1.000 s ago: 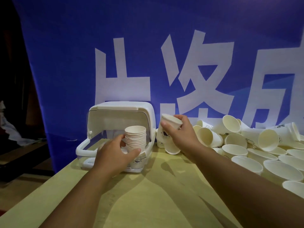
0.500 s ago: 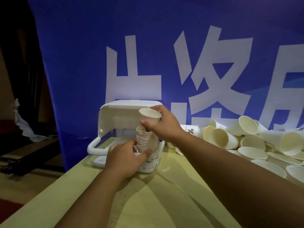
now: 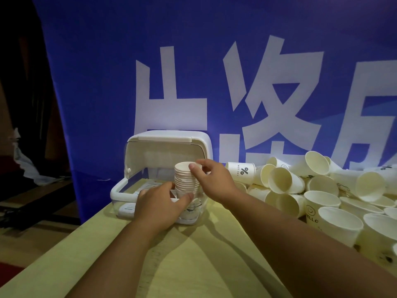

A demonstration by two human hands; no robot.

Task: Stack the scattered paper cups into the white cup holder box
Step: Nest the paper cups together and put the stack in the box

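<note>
Since the earlier frame your right hand (image 3: 213,181) has been bringing its cup down from above the box onto the stack. On the bench (image 3: 204,265) the white cup holder box (image 3: 165,137) is standing with its lid flipped up. The scattered paper cups (image 3: 279,179), white with cream insides, are lying heaped just right of the box. The stack (image 3: 185,183) is standing upright inside the box. Your left hand (image 3: 159,206) is curling its fingers round the stack's lower part, and your right-hand fingers are pinching the top cup (image 3: 183,166) at its rim. Seating looks nearly done; next you are likely needing to let go and reach right of the box.
</note>
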